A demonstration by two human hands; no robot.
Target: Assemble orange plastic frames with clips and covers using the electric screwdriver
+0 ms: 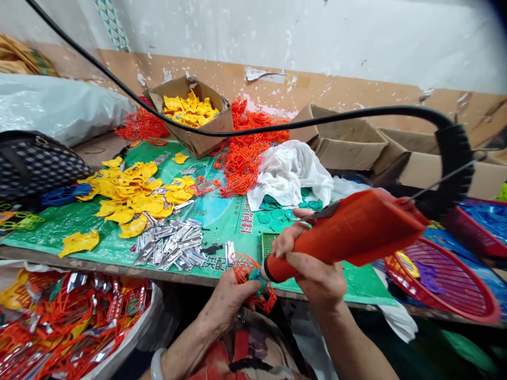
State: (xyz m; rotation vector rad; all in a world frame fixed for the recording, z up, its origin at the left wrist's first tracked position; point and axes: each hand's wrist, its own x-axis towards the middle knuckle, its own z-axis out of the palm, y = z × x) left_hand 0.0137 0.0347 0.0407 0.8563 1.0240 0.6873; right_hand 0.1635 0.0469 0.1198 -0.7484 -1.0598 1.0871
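My right hand (320,277) is wrapped round a red electric screwdriver (356,227), whose black cord (253,129) arches across the view. Its nose points down and left onto a small teal plastic piece (257,277). That piece lies against an orange-red openwork plastic part (269,301), pinched by my left hand (229,295) at the table's front edge. The tool's tip is hidden there. Left of my hands sits a heap of shiny silver strips (176,245), with yellow plastic pieces (134,192) behind it. A green basket (269,244) stands just beyond the screwdriver's nose.
A cardboard box of yellow pieces (194,140) stands near the wall, beside a tangled orange-red pile (241,158) and a white cloth (293,169). Cardboard boxes (348,150) line the back right. A red basket (471,287) is at right; a full sack (130,338) sits lower left.
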